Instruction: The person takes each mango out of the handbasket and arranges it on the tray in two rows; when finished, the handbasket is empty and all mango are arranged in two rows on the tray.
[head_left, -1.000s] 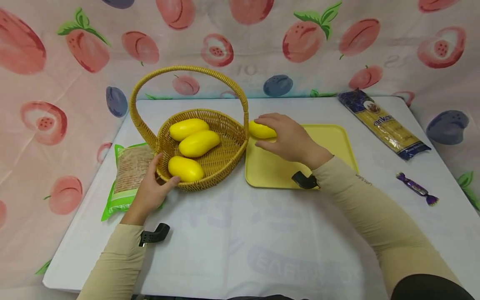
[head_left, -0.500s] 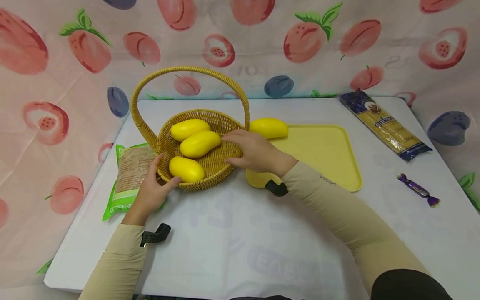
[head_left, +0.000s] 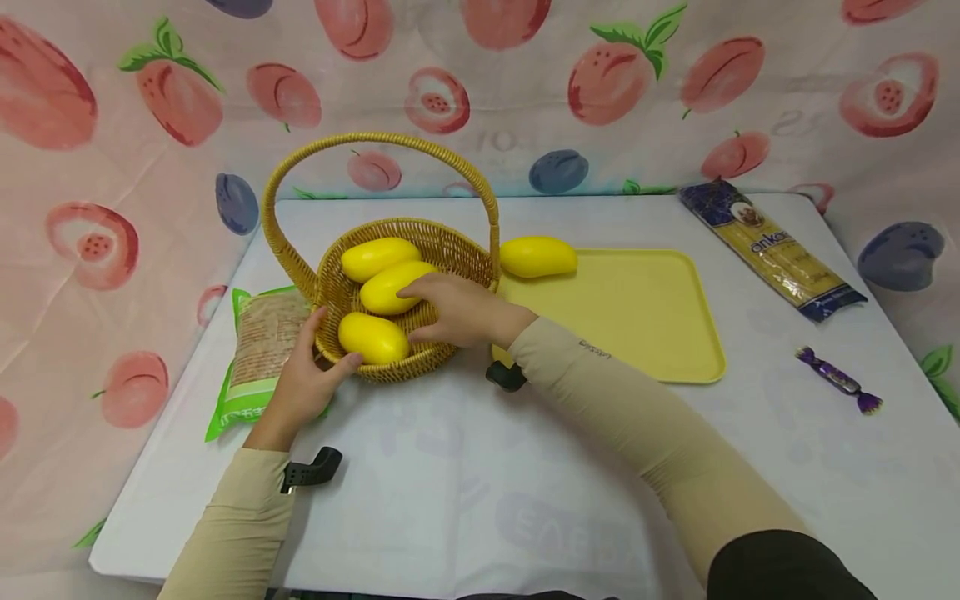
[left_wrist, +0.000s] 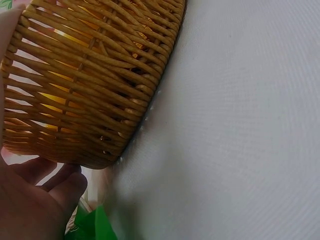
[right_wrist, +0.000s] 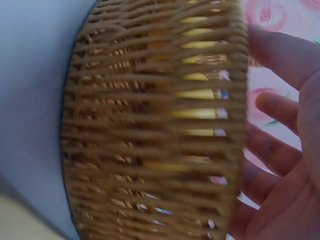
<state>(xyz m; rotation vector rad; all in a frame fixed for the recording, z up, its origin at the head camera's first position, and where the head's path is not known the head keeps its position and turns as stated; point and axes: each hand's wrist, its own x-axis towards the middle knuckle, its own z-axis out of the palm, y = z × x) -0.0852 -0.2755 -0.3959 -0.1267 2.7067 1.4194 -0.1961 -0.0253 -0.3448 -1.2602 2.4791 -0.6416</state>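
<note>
One relation counts for me: the middle fruit (head_left: pixel 384 289) lies in the basket (head_left: pixel 420 364), left of centre in the head view, just left of the fingers of the right hand (head_left: pixel 471 311), its long axis slanting from lower left to upper right. That hand is the nearer; its fingers are spread and loose, gripping nothing I can see. The left hand (head_left: pixel 303 379) grips the basket's lower left rim, near the lower fruit (head_left: pixel 373 338). The upper fruit (head_left: pixel 381 259) sits behind; the outer fruit (head_left: pixel 538 256) lies at the upper left corner of the tray (head_left: pixel 630 317).

A finger covers the middle fruit's right end, so I cannot tell whether they touch. In the right wrist view, the rim hides some fingertips and the weave blurs. The left wrist view gives me only yellow slivers through the weave.
</note>
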